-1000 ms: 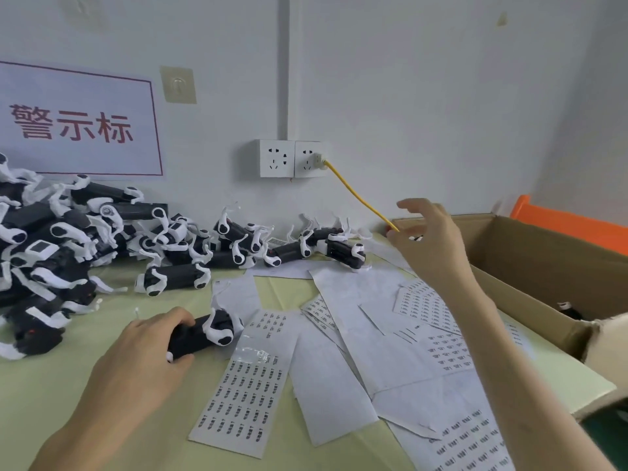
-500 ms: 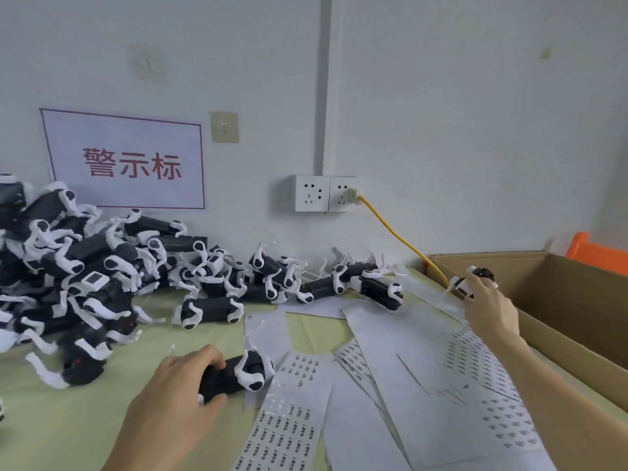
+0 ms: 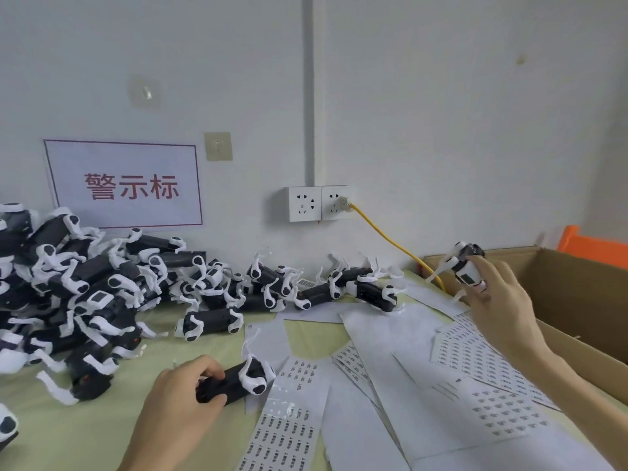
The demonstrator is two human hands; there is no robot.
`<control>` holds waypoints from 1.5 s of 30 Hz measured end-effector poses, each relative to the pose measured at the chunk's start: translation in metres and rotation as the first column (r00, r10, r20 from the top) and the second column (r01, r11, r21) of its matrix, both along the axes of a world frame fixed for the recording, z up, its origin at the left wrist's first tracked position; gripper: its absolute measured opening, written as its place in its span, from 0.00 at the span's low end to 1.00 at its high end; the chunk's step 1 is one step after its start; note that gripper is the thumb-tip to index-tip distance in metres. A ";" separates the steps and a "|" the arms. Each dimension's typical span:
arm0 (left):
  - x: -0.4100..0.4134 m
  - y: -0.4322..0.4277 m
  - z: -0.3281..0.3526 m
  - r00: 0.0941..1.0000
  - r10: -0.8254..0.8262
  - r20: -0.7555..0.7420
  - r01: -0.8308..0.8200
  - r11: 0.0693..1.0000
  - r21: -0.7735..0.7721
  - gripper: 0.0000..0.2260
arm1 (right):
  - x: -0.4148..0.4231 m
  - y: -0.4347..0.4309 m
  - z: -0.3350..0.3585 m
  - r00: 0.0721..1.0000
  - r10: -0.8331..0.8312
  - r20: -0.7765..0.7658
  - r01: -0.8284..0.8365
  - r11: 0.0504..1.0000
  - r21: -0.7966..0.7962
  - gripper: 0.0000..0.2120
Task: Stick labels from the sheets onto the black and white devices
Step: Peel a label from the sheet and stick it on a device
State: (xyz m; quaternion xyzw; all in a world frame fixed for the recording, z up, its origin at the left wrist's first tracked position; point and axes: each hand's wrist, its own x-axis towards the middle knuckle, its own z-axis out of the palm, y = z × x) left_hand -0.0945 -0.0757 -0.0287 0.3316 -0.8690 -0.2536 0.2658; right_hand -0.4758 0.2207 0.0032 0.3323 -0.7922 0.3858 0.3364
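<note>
My left hand [image 3: 176,406] grips a black and white device [image 3: 238,380] lying on the green table, next to a label sheet [image 3: 285,433]. My right hand [image 3: 499,300] holds another black and white device [image 3: 467,266] up in the air, beside the near rim of a cardboard box [image 3: 571,294]. A big heap of the same devices [image 3: 85,294] lies at the left, with a row of them along the wall. More label sheets [image 3: 475,365] and bare backing papers are spread under my right forearm.
The green table [image 3: 68,430] meets a white wall with a double socket [image 3: 317,202]; a yellow cable [image 3: 390,241] runs from it down toward the box. A red-lettered sign [image 3: 125,186] hangs at left. An orange thing [image 3: 591,246] shows behind the box.
My right hand reached toward the box with nothing in it, took up a device there and now holds it raised. The left hand kept its grip on its device. The camera tilted upward.
</note>
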 end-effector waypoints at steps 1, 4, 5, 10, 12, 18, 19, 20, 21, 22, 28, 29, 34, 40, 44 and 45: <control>0.000 0.001 0.000 1.000 -0.001 0.001 0.001 1.000 -0.001 0.14 | -0.004 0.003 0.004 1.000 -0.025 -0.003 0.025 1.000 -0.001 0.25; -0.001 -0.001 -0.001 1.000 0.006 0.002 -0.006 1.000 -0.027 0.14 | -0.028 0.015 0.023 0.988 -0.151 0.034 0.154 0.984 -0.088 0.21; -0.002 -0.002 -0.002 1.000 0.006 0.006 -0.006 0.999 -0.032 0.15 | -0.040 0.021 0.033 0.972 -0.179 0.149 0.207 0.958 -0.196 0.19; -0.006 -0.003 -0.003 1.000 0.004 -0.020 -0.004 1.000 -0.003 0.17 | -0.065 0.017 0.058 0.719 0.339 0.607 0.146 0.780 -0.609 0.21; -0.006 -0.004 -0.004 0.999 -0.007 -0.040 0.007 1.000 -0.005 0.19 | -0.044 0.000 0.061 0.695 0.404 0.594 0.064 0.788 -0.612 0.22; -0.002 0.004 -0.001 0.999 0.029 -0.019 -0.030 0.997 -0.068 0.20 | 0.073 -0.063 0.077 0.561 0.587 0.584 -0.339 0.806 -0.485 0.13; -0.002 0.004 0.000 0.999 0.042 -0.030 -0.044 0.997 -0.059 0.18 | 0.094 -0.073 0.079 0.511 0.623 0.593 -0.395 0.782 -0.482 0.12; -0.002 0.003 0.001 0.996 0.054 -0.065 -0.056 0.998 -0.026 0.16 | 0.113 -0.083 0.078 0.448 0.658 0.605 -0.446 0.751 -0.487 0.11; -0.002 0.002 0.001 0.990 0.067 -0.126 -0.064 0.998 0.027 0.15 | 0.131 -0.093 0.074 0.391 0.679 0.621 -0.482 0.726 -0.490 0.11; -0.003 0.001 0.001 0.976 0.085 -0.200 -0.068 0.993 0.092 0.14 | 0.147 -0.102 0.069 0.349 0.685 0.639 -0.501 0.713 -0.490 0.10; 0.002 -0.003 0.013 0.826 0.224 -0.517 0.198 0.744 0.639 0.07 | 0.227 -0.154 0.012 0.151 0.642 0.752 -0.484 0.711 -0.510 0.07; 0.003 -0.001 0.015 0.815 0.207 -0.541 0.285 0.671 0.685 0.08 | 0.237 -0.160 0.004 0.112 0.655 0.747 -0.468 0.698 -0.542 0.07; 0.004 0.008 0.022 0.763 0.163 -0.626 0.514 0.435 0.740 0.18 | 0.267 -0.176 -0.013 0.134 0.739 0.660 -0.568 0.603 -0.561 0.12; 0.006 0.015 0.029 0.766 0.030 -0.642 0.563 0.453 0.692 0.11 | 0.260 -0.167 -0.015 0.142 0.740 0.657 -0.694 0.548 -0.467 0.19; 0.005 0.018 0.027 0.769 0.021 -0.639 0.557 0.468 0.686 0.17 | 0.255 -0.166 -0.014 0.094 0.760 0.643 -0.676 0.523 -0.519 0.25; 0.004 0.019 0.026 0.767 0.025 -0.642 0.559 0.466 0.686 0.18 | 0.255 -0.166 -0.013 0.093 0.765 0.637 -0.674 0.519 -0.525 0.25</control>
